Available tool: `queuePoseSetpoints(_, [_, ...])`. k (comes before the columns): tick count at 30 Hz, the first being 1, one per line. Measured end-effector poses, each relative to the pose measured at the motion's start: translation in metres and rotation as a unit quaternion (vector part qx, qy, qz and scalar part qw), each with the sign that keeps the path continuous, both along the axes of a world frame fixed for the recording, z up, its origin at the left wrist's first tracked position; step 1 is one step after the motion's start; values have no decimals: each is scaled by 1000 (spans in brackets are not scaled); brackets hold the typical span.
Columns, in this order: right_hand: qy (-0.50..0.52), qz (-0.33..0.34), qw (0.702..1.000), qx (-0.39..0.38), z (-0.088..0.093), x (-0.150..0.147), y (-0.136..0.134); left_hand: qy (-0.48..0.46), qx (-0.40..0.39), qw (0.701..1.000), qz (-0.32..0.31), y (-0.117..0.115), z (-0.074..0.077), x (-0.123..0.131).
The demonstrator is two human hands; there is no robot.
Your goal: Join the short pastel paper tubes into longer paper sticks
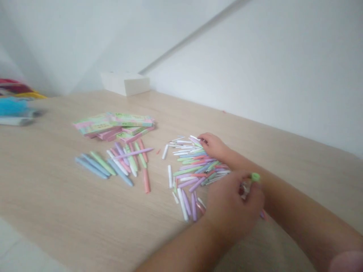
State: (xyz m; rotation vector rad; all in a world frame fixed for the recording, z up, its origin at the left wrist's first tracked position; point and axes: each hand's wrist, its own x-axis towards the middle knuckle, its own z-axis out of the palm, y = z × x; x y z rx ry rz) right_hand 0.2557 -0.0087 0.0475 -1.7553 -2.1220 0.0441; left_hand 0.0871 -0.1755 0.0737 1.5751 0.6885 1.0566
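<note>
My left hand [234, 206] is closed in the near right part of the table, its fingers wrapped round a light green pen barrel [255, 176] whose round open end shows. Something shiny and clear [244, 189] sits between the same fingers, too blurred to name. Farther back, my right hand [214, 145] has its fingers curled down at the far edge of a pile of pastel pen parts [195, 166]; whatever they pinch is hidden. Nearer the left hand lie a white barrel [183, 205] and purple ones [194, 206]. Blur softens the whole view.
Left of the pile lie several pastel pens [121, 160], one purple pen [134, 153] across the others. Behind them are stacked pastel cartons [113, 125]. A white box [127, 84] stands against the wall. Blue and red items [14, 106] lie at the far left of the wooden table [70, 211].
</note>
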Motion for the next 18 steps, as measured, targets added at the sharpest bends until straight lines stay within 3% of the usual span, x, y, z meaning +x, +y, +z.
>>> queuePoseSetpoints(4, [96,-100,989,42,4,24,-68,35,39,998,-23,-2,-5,4])
queuePoseSetpoints(9, [188,-185,963,61,-7,44,-187,66,78,989,-103,-5,-15,8])
queuePoseSetpoints(11, [230,-173,955,71,-14,43,-236,85,97,980,-148,-6,-22,10])
queuePoseSetpoints(14, [224,-89,968,71,-19,35,-292,81,98,970,-208,-10,-32,14])
queuePoseSetpoints(18, [159,-27,984,79,-19,26,-313,57,85,955,-277,-14,-42,20])
